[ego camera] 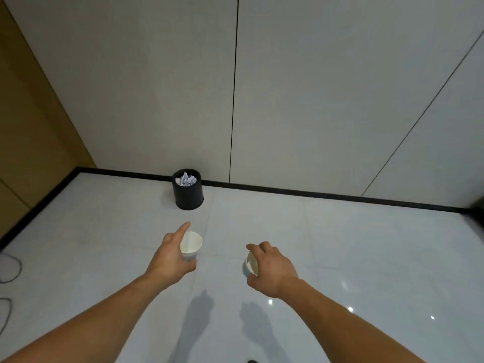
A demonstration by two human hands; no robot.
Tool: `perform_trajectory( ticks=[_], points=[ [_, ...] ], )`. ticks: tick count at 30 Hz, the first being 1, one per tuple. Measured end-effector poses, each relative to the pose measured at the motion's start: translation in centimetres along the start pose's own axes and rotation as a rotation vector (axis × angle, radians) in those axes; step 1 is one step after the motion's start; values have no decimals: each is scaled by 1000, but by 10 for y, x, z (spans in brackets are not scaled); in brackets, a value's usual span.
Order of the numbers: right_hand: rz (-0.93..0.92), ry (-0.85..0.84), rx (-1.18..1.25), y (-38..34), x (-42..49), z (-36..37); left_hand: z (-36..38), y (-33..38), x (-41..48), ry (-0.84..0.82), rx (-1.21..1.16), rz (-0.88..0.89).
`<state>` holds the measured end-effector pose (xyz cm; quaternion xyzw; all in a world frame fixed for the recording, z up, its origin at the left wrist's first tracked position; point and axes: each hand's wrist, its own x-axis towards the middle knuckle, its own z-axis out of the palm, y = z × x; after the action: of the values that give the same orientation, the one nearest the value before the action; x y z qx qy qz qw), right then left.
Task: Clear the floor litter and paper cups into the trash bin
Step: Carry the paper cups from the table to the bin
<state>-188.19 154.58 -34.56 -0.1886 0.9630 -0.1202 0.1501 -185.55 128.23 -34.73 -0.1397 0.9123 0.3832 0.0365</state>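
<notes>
Left hand [171, 258] grips upright white paper cup [191, 244], frame centre. Right hand [272, 268] grips tilted paper cup [251, 264]. Black trash bin [188, 195] above, crumpled paper [186, 178] inside.

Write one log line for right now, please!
left hand: holds left cup | right hand: holds right cup | trash bin: ahead, crumpled paper inside

Holding one paper cup [191, 243] in the left hand [170, 258], second cup [251, 263] in the right hand [272, 268]; facing the trash bin [188, 197] ahead, sitting against the wall [157, 100] (crumpled paper [186, 179] lying inside).
</notes>
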Motion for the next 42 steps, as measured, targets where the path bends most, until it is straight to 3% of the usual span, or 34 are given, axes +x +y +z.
perform_trajectory(
  ticks=[6, 13, 25, 35, 42],
  points=[
    [-75, -3, -51, 2, 140, -56, -24, 1, 98, 90, -24, -73],
    [-131, -45, -92, -55, 326, -62, -75, -50, 244, 171, -43, -128],
    [-18, -67, -3, -121, 567, -78, -177, -95, 504, 23, -5, -62],
    [61, -147, 157, -89, 822, -27, -123, -149, 740, -118, 43, -122],
    [127, -151, 148, -45, 970, 63, -40, -233, 886, -149, 85, -87]
  ],
)
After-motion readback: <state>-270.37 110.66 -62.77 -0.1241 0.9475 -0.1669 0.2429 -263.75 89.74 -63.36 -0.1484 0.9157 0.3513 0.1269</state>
